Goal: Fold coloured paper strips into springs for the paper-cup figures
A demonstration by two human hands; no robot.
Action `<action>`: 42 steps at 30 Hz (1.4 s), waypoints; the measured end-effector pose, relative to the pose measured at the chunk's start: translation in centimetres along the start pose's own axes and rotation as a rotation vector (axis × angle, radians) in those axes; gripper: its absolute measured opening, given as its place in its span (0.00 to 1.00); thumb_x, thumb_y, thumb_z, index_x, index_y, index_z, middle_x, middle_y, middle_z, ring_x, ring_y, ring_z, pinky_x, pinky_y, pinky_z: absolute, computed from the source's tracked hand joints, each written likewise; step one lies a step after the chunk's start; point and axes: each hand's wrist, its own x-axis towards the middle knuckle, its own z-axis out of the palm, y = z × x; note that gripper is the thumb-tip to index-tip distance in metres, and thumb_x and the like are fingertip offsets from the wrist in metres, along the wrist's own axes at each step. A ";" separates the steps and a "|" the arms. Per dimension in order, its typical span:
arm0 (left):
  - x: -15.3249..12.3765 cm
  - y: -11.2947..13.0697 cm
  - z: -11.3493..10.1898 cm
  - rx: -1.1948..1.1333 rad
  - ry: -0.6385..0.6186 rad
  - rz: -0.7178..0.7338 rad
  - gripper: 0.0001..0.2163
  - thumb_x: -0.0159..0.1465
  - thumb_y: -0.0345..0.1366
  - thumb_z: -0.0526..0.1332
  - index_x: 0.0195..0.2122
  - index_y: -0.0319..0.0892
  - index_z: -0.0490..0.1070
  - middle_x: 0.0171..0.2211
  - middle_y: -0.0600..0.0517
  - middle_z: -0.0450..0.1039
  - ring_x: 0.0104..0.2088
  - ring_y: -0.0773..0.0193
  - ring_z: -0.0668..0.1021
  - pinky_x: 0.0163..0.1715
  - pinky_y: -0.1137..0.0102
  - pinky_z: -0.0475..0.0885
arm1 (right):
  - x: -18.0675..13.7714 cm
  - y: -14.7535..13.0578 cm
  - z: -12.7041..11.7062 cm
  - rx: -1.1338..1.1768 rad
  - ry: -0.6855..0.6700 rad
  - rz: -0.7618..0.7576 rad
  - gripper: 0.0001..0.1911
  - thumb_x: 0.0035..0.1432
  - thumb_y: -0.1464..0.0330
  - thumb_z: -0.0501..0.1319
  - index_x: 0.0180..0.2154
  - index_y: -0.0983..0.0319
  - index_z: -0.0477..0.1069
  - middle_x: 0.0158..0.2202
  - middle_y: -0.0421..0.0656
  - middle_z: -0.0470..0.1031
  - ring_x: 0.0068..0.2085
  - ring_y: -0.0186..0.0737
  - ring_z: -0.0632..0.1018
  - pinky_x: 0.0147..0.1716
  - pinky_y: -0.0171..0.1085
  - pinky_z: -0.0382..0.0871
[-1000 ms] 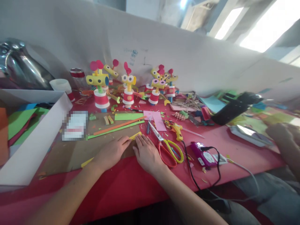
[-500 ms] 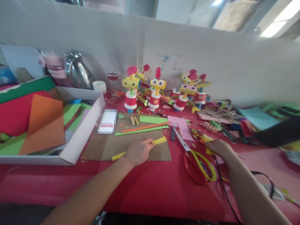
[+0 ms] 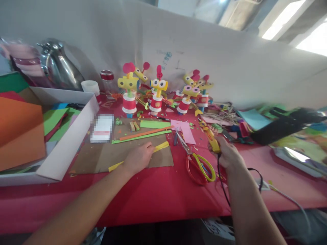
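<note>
My left hand (image 3: 138, 158) rests on a brown cardboard sheet (image 3: 102, 158), its fingers closed over a long yellow paper strip (image 3: 160, 146). My right hand (image 3: 227, 154) is wrapped round the handle of a yellow glue gun (image 3: 211, 136), whose black cord (image 3: 222, 185) runs back over the table edge. Between the hands lie scissors (image 3: 196, 163) with yellow and orange handles. Orange and green paper strips (image 3: 143, 134) and a pink paper piece (image 3: 186, 131) lie just beyond.
Several paper-cup figures (image 3: 155, 98) stand along the grey wall. A white box (image 3: 63, 136) of coloured sheets sits at left, with a steel jug (image 3: 58, 68) behind. A black object (image 3: 283, 126), sticks and paper scraps crowd the right of the red table (image 3: 158, 194).
My right hand left the yellow strip, moved right past the scissors and took hold of the glue gun. The left hand stayed on the strip. The view swung left, then partly back.
</note>
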 end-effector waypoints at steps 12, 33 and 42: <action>0.3 -0.5 -0.2 -0.042 0.024 -0.004 0.14 0.66 0.29 0.48 0.45 0.42 0.73 0.40 0.49 0.72 0.37 0.63 0.75 0.39 0.69 0.69 | -8.9 -2.2 4.8 0.048 -0.354 -0.029 0.17 0.46 0.58 0.67 0.33 0.61 0.66 0.23 0.37 0.71 0.23 0.34 0.71 0.22 0.32 0.64; 0.4 -0.7 -0.2 -0.196 0.032 -0.003 0.15 0.68 0.33 0.48 0.41 0.40 0.75 0.38 0.47 0.71 0.37 0.62 0.75 0.37 0.69 0.68 | -11.0 -0.9 7.3 -0.837 -0.326 -0.305 0.19 0.63 0.58 0.48 0.50 0.62 0.64 0.36 0.49 0.78 0.37 0.51 0.78 0.31 0.38 0.63; 0.5 -0.9 0.0 -0.180 0.030 -0.003 0.15 0.67 0.32 0.49 0.45 0.40 0.74 0.38 0.47 0.71 0.38 0.61 0.75 0.39 0.68 0.69 | -10.4 -2.0 7.3 -1.113 -0.233 -0.272 0.18 0.66 0.59 0.47 0.49 0.64 0.64 0.39 0.52 0.79 0.38 0.53 0.79 0.28 0.38 0.58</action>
